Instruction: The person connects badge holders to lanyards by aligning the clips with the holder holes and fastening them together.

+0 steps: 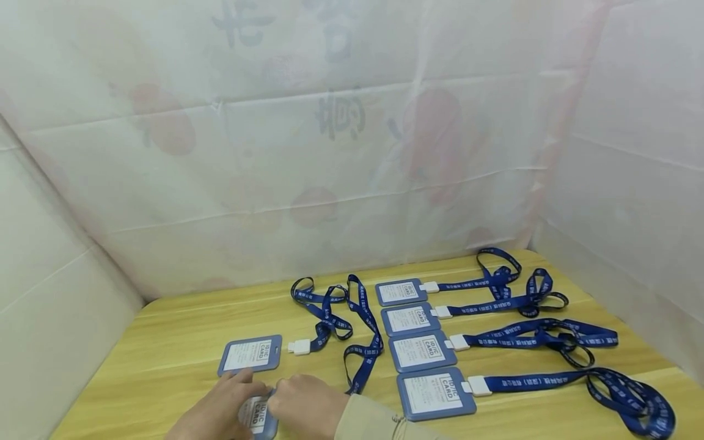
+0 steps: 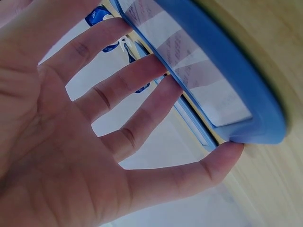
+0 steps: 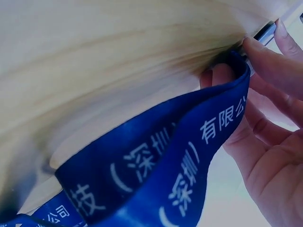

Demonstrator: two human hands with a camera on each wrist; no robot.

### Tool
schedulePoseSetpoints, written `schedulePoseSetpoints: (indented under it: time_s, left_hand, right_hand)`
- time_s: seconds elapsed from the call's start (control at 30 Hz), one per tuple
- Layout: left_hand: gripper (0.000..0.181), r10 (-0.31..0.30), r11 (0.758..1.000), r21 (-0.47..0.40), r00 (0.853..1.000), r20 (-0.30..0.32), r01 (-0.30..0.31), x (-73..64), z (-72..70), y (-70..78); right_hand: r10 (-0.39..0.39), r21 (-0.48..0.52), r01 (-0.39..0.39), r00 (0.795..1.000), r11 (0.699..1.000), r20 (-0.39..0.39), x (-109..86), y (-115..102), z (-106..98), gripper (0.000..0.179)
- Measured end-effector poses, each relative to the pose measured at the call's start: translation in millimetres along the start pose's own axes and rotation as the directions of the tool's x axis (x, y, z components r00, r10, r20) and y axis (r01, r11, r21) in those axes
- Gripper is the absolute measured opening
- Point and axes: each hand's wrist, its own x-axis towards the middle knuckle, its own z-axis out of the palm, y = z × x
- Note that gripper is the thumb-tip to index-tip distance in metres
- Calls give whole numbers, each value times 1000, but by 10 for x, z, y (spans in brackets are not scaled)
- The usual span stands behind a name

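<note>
At the table's front, my left hand [image 1: 214,408] holds a blue-framed ID card holder [image 1: 265,421] by its edges. In the left wrist view, the fingertips of the left hand [image 2: 80,123] line one edge of the card holder [image 2: 208,75], just over the table. My right hand [image 1: 309,404] is at the right end of this holder. Seen from the right wrist, the right hand [image 3: 270,151] pinches the end of a dark blue lanyard [image 3: 184,156] with white lettering. The lanyard's clip is hidden by the fingers.
Behind the left hand lies another card holder [image 1: 252,355], with a separate lanyard's white clip [image 1: 299,347] beside its slot. On the right, several card holders [image 1: 434,394] lie in a column with lanyards [image 1: 528,382] attached. White sheeting [image 1: 330,153] surrounds the table [image 1: 165,330].
</note>
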Motion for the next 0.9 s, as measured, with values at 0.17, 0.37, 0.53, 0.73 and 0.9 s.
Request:
schedulePoseSetpoints:
  time_s: [0.17,0.37,0.53,0.73,0.9]
  left_hand:
    - [57,-35,999,-7,999,-1,35,-36,-6,37]
    - [56,-34,999,6,999,12,34,-42,-33,60]
    - [56,41,999,34,999,-13,-40,-53,-47,42]
    - [57,158,983,101,986,-58,-152,-69,-48,26]
    - [58,145,985,99,987,-65,-138,-114,-33,21]
  right_hand:
    - [-3,-40,2,1000,999,-26,-3,-21,4,20]
    - [2,-70,-4,999,998,-34,-20,-19,12,17]
    - [9,-84,-13,999,996,-42,-21,-13,8,17]
    - [31,-88,-35,999,995,-41,-37,4,7,20]
    - [13,-84,-16,999,996,-40,-24,-14,5,18]
